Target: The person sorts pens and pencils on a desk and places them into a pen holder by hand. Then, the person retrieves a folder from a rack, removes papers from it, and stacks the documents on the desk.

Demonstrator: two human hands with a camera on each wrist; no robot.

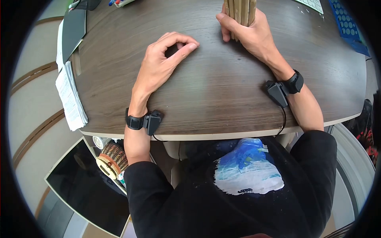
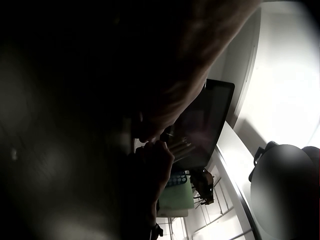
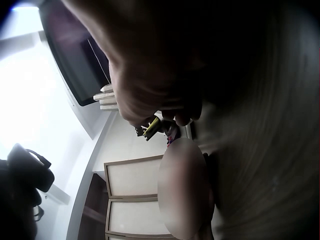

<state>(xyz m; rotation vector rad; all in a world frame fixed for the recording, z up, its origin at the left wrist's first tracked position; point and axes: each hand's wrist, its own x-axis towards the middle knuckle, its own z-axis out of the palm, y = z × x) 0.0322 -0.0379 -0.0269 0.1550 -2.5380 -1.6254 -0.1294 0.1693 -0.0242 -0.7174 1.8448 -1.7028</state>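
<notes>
At the top of the head view, my right hand (image 1: 256, 37) grips a bundle of long, light-brown wooden sticks (image 1: 241, 12). The thumb lies across the near side of the bundle, whose upper part runs out of the frame. Pale stick ends (image 3: 106, 98) show beyond the hand in the right wrist view. My left hand (image 1: 156, 61) rests on the dark wood-grain desk (image 1: 214, 91), left of the bundle and apart from it. Its fingers are loosely curved, thumb near the index finger, and nothing shows between them.
Papers (image 1: 71, 97) and a dark folder (image 1: 74, 33) lie along the desk's left edge. A white keyboard (image 1: 311, 4) and a blue perforated item (image 1: 345, 23) are at the far right. Below the desk on the left are a dark screen-like panel (image 1: 85, 186) and a woven container (image 1: 113, 158).
</notes>
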